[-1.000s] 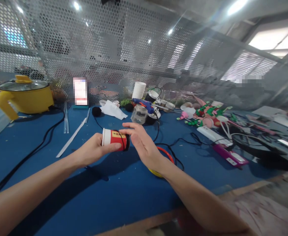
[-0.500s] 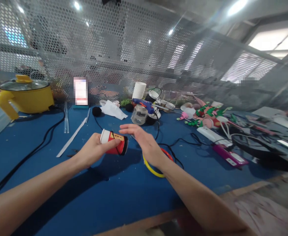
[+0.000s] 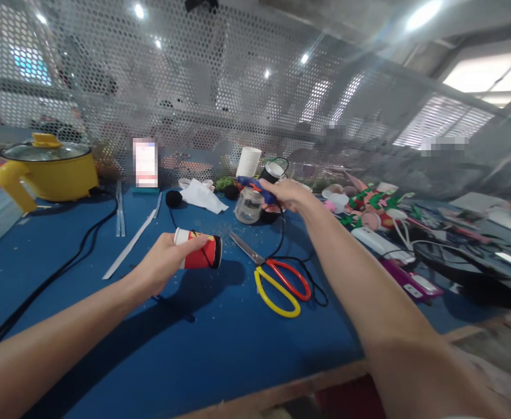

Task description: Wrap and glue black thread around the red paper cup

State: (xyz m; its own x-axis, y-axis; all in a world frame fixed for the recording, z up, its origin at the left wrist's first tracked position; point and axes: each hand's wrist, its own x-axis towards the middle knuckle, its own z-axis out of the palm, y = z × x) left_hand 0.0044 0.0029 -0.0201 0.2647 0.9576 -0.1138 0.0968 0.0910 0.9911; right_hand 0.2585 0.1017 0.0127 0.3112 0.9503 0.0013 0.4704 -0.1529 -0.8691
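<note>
Right hand [image 3: 287,194] is touching the blue glue gun [image 3: 255,187] at the top of a clear jar [image 3: 248,210], its grip impossible to tell; scissors [image 3: 259,260] are lying just right of the paper cup [image 3: 198,256]. Yellow label [image 3: 210,237] print is blurring beyond reading. Left hand [image 3: 164,261] is clasping that cup sideways.

Right hand [image 3: 288,195] bailed from beside the cup [image 3: 202,256] to grab the glue gun [image 3: 252,185] toward the bench's [image 3: 238,349] back edge, scissors [image 3: 259,261] totally uncovered now.
</note>
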